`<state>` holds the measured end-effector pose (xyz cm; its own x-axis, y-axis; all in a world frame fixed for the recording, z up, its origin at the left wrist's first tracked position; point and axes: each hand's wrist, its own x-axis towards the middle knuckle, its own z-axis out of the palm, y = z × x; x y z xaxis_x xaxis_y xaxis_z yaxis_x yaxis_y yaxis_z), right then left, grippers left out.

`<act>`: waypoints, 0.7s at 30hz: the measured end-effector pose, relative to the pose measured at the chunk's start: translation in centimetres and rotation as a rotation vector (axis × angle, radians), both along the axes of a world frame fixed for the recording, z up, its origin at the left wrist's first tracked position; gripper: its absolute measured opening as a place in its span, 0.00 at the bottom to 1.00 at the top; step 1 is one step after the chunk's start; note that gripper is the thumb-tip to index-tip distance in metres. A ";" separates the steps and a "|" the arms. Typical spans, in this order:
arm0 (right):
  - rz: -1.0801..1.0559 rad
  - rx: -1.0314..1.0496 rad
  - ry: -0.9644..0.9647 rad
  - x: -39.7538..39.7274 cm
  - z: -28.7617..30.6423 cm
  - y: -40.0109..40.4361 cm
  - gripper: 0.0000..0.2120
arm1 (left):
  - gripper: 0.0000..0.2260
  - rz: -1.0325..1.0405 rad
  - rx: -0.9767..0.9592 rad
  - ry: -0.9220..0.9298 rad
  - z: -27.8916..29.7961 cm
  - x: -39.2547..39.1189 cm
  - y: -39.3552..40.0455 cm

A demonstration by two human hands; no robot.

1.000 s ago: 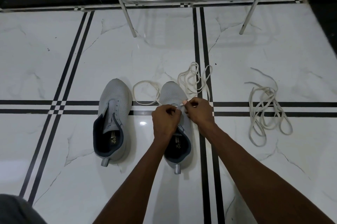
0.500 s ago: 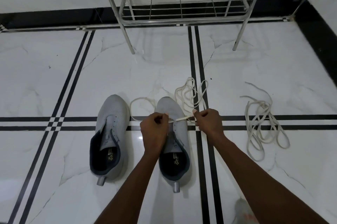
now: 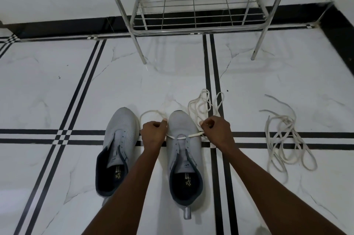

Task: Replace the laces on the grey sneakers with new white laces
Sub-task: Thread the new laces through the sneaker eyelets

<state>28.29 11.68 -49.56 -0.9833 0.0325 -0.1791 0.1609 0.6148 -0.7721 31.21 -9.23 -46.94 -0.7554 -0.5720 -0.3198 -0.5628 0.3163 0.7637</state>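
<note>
Two grey sneakers stand side by side on the floor, toes pointing away. The left sneaker has no lace. A white lace runs through the front eyelets of the right sneaker and is stretched across it. My left hand grips one end just left of that shoe. On the shoe's right side, my right hand pinches the other end. The loose lengths of this lace lie coiled on the floor beyond the toes.
A second tangle of laces lies on the white marble floor to the right. A steel wire rack stands against the wall ahead, its legs on the floor beyond the shoes. Black stripes cross the tiles.
My hands have moved apart from over the right sneaker to either side of it, pulling the lace taut across the front eyelets. The camera has tilted up.
</note>
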 end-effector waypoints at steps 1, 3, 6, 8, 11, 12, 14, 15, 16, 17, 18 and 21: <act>0.010 -0.006 -0.020 0.2 0.0 0.0 0.09 | 0.15 0.029 0.028 0.001 0.0 0.2 0.0; 0.005 0.005 -0.027 0.6 0.1 -0.1 0.12 | 0.16 0.094 0.094 -0.003 -0.6 0.6 -0.3; -0.110 0.029 -0.170 1.2 -0.2 0.0 0.22 | 0.23 0.144 0.229 -0.053 -1.2 1.8 -0.3; -0.152 -0.058 -0.378 1.7 0.0 -0.3 0.30 | 0.25 0.125 0.286 -0.059 -0.9 2.5 0.3; -0.179 -0.210 -0.507 1.9 0.4 -0.9 0.30 | 0.24 0.094 0.268 -0.051 -0.6 3.0 0.9; -0.186 -0.258 -0.517 1.8 0.5 -1.0 0.25 | 0.20 0.071 0.252 -0.036 -0.7 3.1 1.0; -0.229 -0.361 -0.570 1.7 1.1 -1.1 0.13 | 0.14 0.033 0.245 -0.021 -0.6 3.4 0.9; -0.269 -0.429 -0.605 1.6 1.4 -1.1 0.06 | 0.13 0.040 0.262 -0.017 -0.5 3.6 0.9; -0.319 -0.531 -0.630 1.6 1.8 -1.2 0.01 | 0.12 0.057 0.293 -0.009 -0.5 3.6 0.9; -0.386 -0.655 -0.648 1.6 2.0 -1.2 0.03 | 0.11 0.080 0.338 0.007 -0.3 3.5 1.0; -0.457 -0.795 -0.655 1.6 2.5 -1.3 0.05 | 0.11 0.103 0.396 0.030 0.0 3.5 1.0; -0.547 -1.087 -0.661 1.7 3.9 -1.5 0.04 | 0.11 0.123 0.502 0.105 1.4 3.2 1.3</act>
<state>30.03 10.14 -45.67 -0.6146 -0.0723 -0.7856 0.7040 -0.4996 -0.5048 34.44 -7.89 -45.54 -0.7350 -0.4544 -0.5033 -0.4850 -0.1666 0.8585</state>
